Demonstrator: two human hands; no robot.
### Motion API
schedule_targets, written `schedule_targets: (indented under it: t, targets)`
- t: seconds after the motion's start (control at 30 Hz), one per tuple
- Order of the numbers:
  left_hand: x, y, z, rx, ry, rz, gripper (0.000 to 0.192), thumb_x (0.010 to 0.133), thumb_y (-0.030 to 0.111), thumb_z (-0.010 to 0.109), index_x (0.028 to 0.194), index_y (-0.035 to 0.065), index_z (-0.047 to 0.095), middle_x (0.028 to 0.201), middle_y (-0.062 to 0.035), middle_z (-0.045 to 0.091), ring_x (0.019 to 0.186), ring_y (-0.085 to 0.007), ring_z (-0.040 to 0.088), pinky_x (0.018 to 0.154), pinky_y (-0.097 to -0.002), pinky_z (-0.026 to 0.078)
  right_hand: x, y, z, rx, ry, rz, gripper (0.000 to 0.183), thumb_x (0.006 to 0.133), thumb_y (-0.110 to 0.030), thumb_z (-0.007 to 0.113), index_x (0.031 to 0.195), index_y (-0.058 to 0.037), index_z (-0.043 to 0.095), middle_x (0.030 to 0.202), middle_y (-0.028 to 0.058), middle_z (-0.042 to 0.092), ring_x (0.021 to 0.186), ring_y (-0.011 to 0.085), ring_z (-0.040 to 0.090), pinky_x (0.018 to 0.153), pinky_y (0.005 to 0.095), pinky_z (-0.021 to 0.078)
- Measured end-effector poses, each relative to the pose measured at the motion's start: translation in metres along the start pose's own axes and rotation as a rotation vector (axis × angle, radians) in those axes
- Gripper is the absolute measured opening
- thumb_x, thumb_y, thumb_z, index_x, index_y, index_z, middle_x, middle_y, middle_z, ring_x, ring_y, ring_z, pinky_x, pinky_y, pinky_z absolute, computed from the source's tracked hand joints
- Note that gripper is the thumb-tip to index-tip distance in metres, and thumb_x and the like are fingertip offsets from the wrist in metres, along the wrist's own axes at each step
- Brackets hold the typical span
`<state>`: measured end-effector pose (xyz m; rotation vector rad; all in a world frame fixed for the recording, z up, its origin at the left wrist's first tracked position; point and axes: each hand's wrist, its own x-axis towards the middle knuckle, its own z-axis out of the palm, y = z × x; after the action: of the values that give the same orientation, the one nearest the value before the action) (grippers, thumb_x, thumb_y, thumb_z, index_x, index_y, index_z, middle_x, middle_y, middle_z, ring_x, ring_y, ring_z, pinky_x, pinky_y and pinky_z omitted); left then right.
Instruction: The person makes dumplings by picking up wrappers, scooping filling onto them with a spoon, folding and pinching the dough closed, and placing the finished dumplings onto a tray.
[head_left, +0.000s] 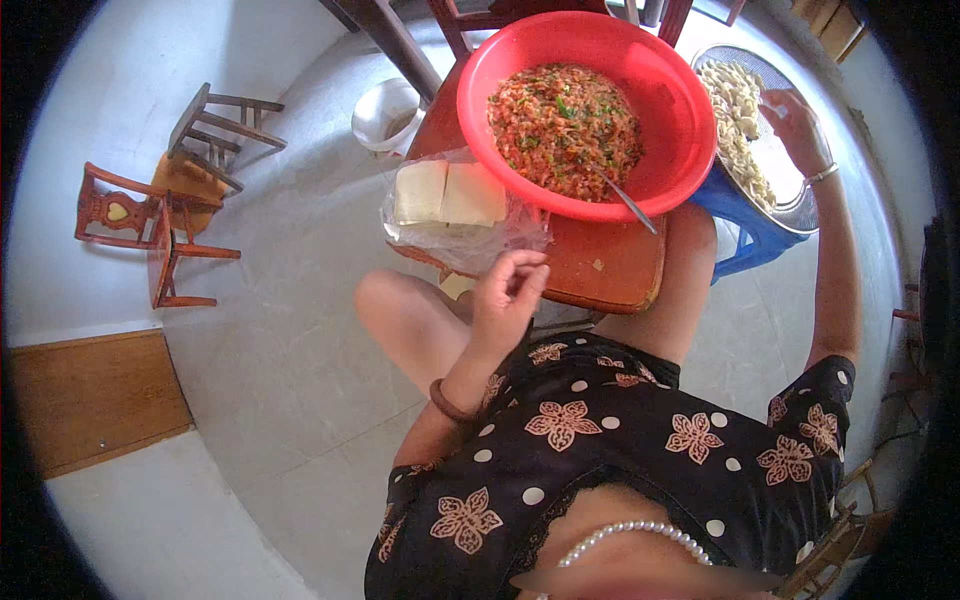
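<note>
My left hand, with a brown bracelet at its wrist, is loosely curled above the near edge of the wooden chair seat; I see nothing in it. Just beyond it, two stacks of square dough wrappers lie on a clear plastic bag. A red plastic basin on the seat holds minced filling with green bits, and a metal spoon leans in it. My right hand reaches over a round mesh strainer containing folded dumplings. A pale bit shows at its fingertips, too unclear to name.
Under the strainer stands a blue plastic stool. A white bucket is on the floor left of the seat. Farther left are a small wooden chair and a wooden stool. My knees flank the seat's near end.
</note>
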<state>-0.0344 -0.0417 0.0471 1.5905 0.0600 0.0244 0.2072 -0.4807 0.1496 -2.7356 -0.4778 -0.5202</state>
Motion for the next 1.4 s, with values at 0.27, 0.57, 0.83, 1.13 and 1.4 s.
schedule_targets:
  t: [0.27,0.57,0.83,1.13,1.4]
  targets:
    - [0.044,0.029,-0.057,1.133,0.236,0.754,0.037,0.074,0.014,0.077,0.11,0.0133,0.067,0.109,-0.0076,0.059,0.1,-0.0252,0.055,0.086,-0.0373,0.043,0.004,-0.132,-0.025,0.26,0.017,-0.325,0.018,0.092,-0.014,0.064,0.106,-0.0029,0.066,0.099,0.0075,0.062,0.074,0.0138,0.061,0.066,0.0278,0.0512]
    - [0.08,0.018,-0.066,1.197,0.128,0.853,0.026,0.074,0.014,0.074,0.099,0.0144,0.07,0.111,-0.0057,0.06,0.11,-0.0263,0.054,0.095,-0.0402,0.039,-0.027,-0.154,-0.021,0.307,-0.068,-0.302,0.015,0.089,-0.013,0.066,0.1,-0.0039,0.067,0.095,0.0104,0.063,0.073,0.0211,0.064,0.067,0.0316,0.0525]
    - [0.101,0.023,-0.064,0.733,0.219,0.739,0.011,0.092,0.011,0.059,0.098,0.0045,0.066,0.109,-0.0122,0.064,0.099,-0.0298,0.062,0.096,-0.045,0.046,-0.058,-0.171,0.003,0.215,-0.152,-0.43,0.036,0.078,-0.021,0.075,0.111,-0.0106,0.066,0.096,0.0087,0.063,0.083,0.0269,0.065,0.073,0.0376,0.0533]
    - [0.096,0.076,-0.053,-0.327,0.222,0.089,0.018,0.102,0.021,0.04,0.105,0.0041,0.043,0.096,-0.0225,0.065,0.075,-0.0325,0.069,0.068,-0.0404,0.057,-0.05,-0.19,0.045,0.18,-0.144,-0.655,0.04,0.077,-0.023,0.073,0.113,-0.0113,0.063,0.086,0.0065,0.055,0.08,0.025,0.061,0.072,0.0383,0.0502]
    - [0.078,0.048,-0.064,1.136,0.186,0.829,0.023,0.081,0.017,0.073,0.103,0.0107,0.07,0.107,-0.0068,0.065,0.112,-0.0289,0.058,0.103,-0.0495,0.041,-0.045,-0.194,0.045,0.209,-0.167,-0.649,0.026,0.08,-0.021,0.07,0.103,-0.01,0.064,0.086,0.0075,0.055,0.079,0.0263,0.062,0.071,0.0395,0.0505]
